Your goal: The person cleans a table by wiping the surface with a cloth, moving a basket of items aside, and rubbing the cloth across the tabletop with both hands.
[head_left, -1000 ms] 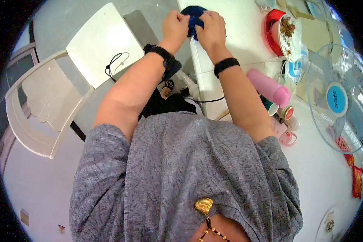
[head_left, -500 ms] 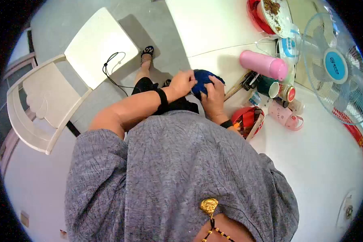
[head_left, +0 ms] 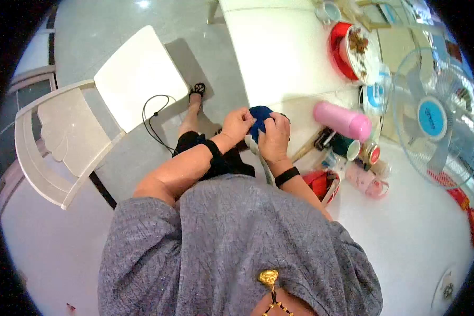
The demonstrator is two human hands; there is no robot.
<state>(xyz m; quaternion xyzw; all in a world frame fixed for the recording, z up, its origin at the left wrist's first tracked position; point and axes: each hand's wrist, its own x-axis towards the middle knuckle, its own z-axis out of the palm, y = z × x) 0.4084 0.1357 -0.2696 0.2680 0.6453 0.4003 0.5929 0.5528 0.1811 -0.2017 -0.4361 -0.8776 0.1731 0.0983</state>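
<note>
A dark blue piece of what looks like fabric (head_left: pixel 258 117) is between my hands, near the table edge. My right hand (head_left: pixel 274 138) grips it from the right, fingers bent over its top. The fingers of my left hand (head_left: pixel 237 125) are pinched together at its left edge; whatever is between the fingertips is too small to make out. Below the blue piece, a pale strip (head_left: pixel 255 146) shows beside my right hand. Black bands circle both wrists.
A white table (head_left: pixel 279 52) holds a pink thermos (head_left: pixel 342 120), a dark green cup (head_left: pixel 346 147), a jar (head_left: pixel 371 152), a pink bottle (head_left: pixel 364 180), a red bag (head_left: pixel 321 185) and a plate of food (head_left: pixel 364 55). A fan (head_left: pixel 432 118) stands right, a white chair (head_left: pixel 139 79) left.
The camera view has shifted, so the table and chair appear lower. My left hand has come down closer against the blue piece's edge. My right hand keeps its grip.
</note>
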